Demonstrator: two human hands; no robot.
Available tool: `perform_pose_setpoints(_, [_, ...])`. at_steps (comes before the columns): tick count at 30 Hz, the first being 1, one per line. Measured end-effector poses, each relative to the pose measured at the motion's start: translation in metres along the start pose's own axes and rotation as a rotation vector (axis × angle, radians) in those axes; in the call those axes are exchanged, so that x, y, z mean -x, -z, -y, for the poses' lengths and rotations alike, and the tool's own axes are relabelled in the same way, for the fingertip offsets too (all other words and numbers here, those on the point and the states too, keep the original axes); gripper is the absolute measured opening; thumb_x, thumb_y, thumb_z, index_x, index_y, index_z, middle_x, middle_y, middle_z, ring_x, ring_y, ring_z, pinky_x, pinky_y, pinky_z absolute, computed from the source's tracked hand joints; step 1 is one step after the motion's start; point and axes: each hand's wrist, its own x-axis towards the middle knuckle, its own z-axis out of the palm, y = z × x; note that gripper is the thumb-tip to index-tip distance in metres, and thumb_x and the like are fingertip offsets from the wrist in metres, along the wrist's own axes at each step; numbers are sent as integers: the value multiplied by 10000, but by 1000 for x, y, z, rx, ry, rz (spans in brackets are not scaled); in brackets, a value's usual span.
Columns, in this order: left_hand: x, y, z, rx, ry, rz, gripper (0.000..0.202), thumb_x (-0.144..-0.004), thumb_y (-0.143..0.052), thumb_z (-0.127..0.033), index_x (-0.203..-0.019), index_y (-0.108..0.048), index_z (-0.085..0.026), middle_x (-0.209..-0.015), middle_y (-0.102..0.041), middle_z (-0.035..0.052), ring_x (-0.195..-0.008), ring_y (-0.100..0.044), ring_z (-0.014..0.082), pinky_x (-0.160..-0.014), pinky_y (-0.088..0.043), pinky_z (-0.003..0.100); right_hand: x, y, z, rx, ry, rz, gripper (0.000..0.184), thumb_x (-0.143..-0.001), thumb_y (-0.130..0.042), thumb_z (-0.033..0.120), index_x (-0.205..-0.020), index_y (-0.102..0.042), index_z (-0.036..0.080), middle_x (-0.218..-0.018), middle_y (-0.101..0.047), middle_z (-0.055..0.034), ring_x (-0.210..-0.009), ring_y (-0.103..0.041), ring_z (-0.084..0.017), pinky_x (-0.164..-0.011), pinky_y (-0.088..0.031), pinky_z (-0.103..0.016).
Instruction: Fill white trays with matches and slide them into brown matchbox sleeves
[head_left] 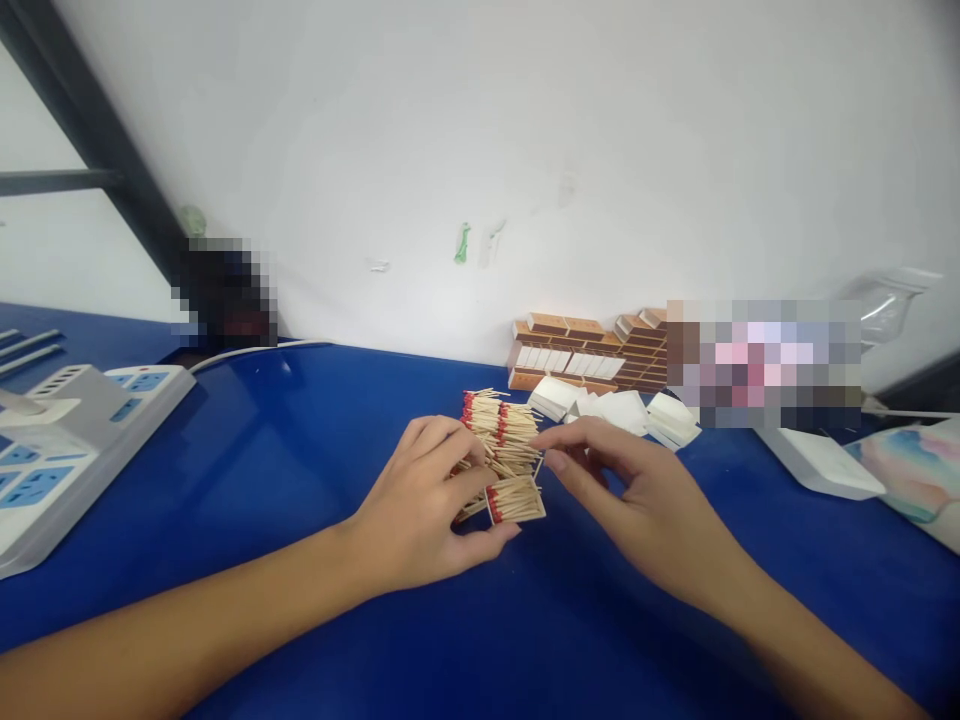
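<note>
Left hand (427,500) is holding a match-filled tray (536,514) between curled fingers (480,546), right hand (645,500) is hovering beside piled matches (517,430), its fingers almost meeting, grip unclear

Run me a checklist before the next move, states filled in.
1. Left hand at the tray: ok, thumb along its near side.
2. Right hand holding a match: cannot tell, it is near the loose matches.
3. Visible red heads in tray facing one way: ok, toward the left hand.
4. Loose matches clear of the tray: not ok, piled close behind.
5. Power strip clear of both hands: ok, off left.
</note>
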Motion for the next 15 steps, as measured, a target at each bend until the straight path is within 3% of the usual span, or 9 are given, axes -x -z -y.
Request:
perform_pose_setpoints(6, [-3,1,0,-11,8,-76,280,-871,-796,-421,-988,-751,-171,-953,-715,70,-963,-599,246,-873,-468,431,-1,-5,-1,-282,-146,-70,256,-896,-769,494,-955,-786,245,-890,-750,-45,-785,-663,-206,-658,-556,-319])
perform_pose_setpoints(11, [-4,3,-2,-16,18,-120,264,-864,-803,-413,-971,-749,-177,-873,-738,48,-919,-619,240,-847,-475,431,-1,-14,-5,-305,-106,-22,208,-909,-755,462,-897,-783,257,-972,-692,-49,-911,-634,-213,-697,-527,-312])
perform_pose_setpoints(15, [-5,3,-2,-12,-2,-187,265,-840,-829,-398,-959,-738,-179,-829,-751,31,-878,-629,231,-816,-485,415,0,-16,-5,-308,-180,42,275,-929,-722,517,-936,-770,246,-933,-685,-43,-884,-621,-207,-726,-504,-327])
